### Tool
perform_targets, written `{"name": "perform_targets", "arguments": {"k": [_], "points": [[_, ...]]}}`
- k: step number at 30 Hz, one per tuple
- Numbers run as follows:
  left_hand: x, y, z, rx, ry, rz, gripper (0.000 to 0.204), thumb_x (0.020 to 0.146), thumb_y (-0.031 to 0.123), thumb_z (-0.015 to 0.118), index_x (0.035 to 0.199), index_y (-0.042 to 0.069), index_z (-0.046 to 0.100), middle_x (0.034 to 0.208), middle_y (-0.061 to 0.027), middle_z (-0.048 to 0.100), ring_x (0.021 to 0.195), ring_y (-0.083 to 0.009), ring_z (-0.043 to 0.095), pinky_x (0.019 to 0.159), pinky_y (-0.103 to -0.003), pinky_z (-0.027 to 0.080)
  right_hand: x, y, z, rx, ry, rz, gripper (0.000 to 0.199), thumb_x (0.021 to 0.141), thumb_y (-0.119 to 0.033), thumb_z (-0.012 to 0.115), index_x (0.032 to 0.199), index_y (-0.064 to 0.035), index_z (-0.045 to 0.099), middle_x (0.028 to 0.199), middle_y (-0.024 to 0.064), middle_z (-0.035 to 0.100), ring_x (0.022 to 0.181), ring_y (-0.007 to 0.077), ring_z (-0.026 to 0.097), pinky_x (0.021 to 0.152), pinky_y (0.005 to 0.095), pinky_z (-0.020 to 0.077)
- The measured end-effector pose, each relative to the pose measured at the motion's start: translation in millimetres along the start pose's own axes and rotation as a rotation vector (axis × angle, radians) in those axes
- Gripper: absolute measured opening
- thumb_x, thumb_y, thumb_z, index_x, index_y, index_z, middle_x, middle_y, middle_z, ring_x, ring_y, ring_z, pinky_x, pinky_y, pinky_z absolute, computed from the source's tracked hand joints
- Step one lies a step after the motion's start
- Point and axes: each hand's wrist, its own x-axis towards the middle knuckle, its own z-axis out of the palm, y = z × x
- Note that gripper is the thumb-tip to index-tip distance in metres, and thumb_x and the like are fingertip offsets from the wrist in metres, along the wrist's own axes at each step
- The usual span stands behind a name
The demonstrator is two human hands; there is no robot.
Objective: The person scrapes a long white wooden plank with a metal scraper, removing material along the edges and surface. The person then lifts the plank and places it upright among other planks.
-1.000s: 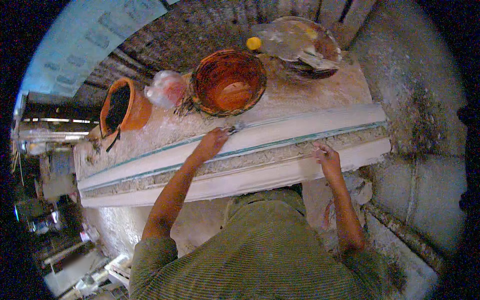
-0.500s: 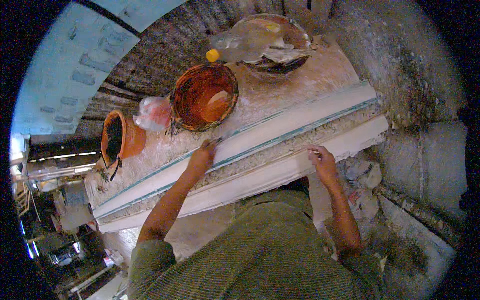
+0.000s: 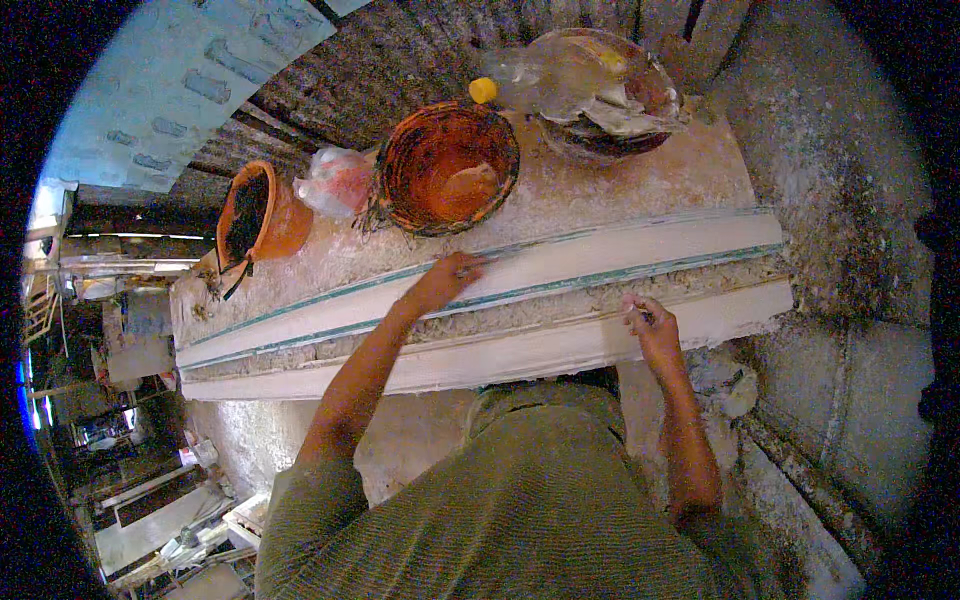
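A long pale plaster moulding (image 3: 560, 268) with green-blue stripes along its edges lies across the workbench. My left hand (image 3: 455, 277) is over its upper face, fingers bent together and smeared by motion at the tips; a thin blurred shape shows beside them, too unclear to name. To the right, my right hand (image 3: 655, 327) hovers at the near white ledge (image 3: 520, 345), fingers curled in a pinch. What they hold, if anything, is too small to make out. Between moulding and ledge runs a rough grey strip (image 3: 590, 299).
Behind the moulding stand an orange basket-like bowl (image 3: 425, 165), an orange bucket (image 3: 285, 222) with dark contents and a knotted plastic bag (image 3: 337, 183). Farther back, a plaster-smeared basin (image 3: 600, 140) has a clear bottle with a yellow cap (image 3: 483, 91) leaning over it. A stained wall (image 3: 830, 160) rises at right.
My left hand has slid rightward along the striped moulding. My right hand's fingers are more curled, close to the same place on the ledge. The whole view has turned slightly.
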Motion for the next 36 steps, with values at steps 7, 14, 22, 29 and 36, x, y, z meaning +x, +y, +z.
{"name": "perform_targets", "arguments": {"k": [7, 14, 22, 29, 36], "points": [[-48.6, -23.9, -27.8, -0.419, -0.041, -0.539, 0.038, 0.093, 0.031, 0.061, 0.114, -0.001, 0.063, 0.069, -0.004, 0.062, 0.057, -0.0127, 0.055, 0.053, -0.028, 0.045, -1.2, 17.4, -10.2, -0.011, -0.006, -0.008, 0.03, 0.091, -0.022, 0.063, 0.113, -0.0033, 0.065, 0.098, 0.0054, 0.068, 0.078, 0.0122, 0.062, 0.066, 0.0274, 0.0506], [92.2, 60.8, 94.8, -0.065, 0.088, 0.046, 0.029, 0.092, 0.026, 0.054, 0.096, 0.001, 0.067, 0.086, -0.0246, 0.063, 0.083, -0.0422, 0.061, 0.076, -0.049, 0.05, -11.3, 20.2, 0.2, -0.03, 0.014, -0.058, 0.027, 0.091, -0.021, 0.062, 0.113, -0.0061, 0.065, 0.101, 0.0059, 0.067, 0.079, 0.0134, 0.063, 0.067, 0.028, 0.0511], [110.5, 105.1, 97.2, 0.229, 0.035, 0.034, 0.022, 0.087, 0.018, 0.055, 0.088, -0.001, 0.067, 0.091, -0.0251, 0.063, 0.084, -0.0452, 0.061, 0.076, -0.052, 0.05, -22.4, 6.7, -12.9, -0.024, 0.039, 0.021, 0.025, 0.092, -0.02, 0.061, 0.111, -0.0056, 0.065, 0.101, 0.0049, 0.067, 0.08, 0.0132, 0.064, 0.066, 0.0276, 0.0523], [98.4, 93.4, 81.2, 0.028, 0.034, -0.173, 0.03, 0.091, 0.026, 0.055, 0.096, -0.001, 0.068, 0.086, -0.0262, 0.065, 0.083, -0.0444, 0.062, 0.078, -0.051, 0.049, -23.9, 27.3, -42.4, 0.142, 0.094, 0.141, 0.024, 0.093, -0.022, 0.06, 0.11, -0.006, 0.065, 0.1, 0.0039, 0.068, 0.08, 0.0127, 0.064, 0.066, 0.0276, 0.0521], [179.6, 164.4, 145.8, 0.279, 0.017, 0.164, 0.025, 0.091, 0.025, 0.05, 0.091, 0.002, 0.061, 0.091, -0.0233, 0.061, 0.082, -0.0418, 0.061, 0.072, -0.052, 0.05, -0.3, 30.9, -51.4, -0.049, 0.082, -0.132, 0.022, 0.093, -0.017, 0.059, 0.111, -0.0061, 0.065, 0.099, 0.0042, 0.068, 0.08, 0.0128, 0.064, 0.067, 0.0279, 0.0515]]}}
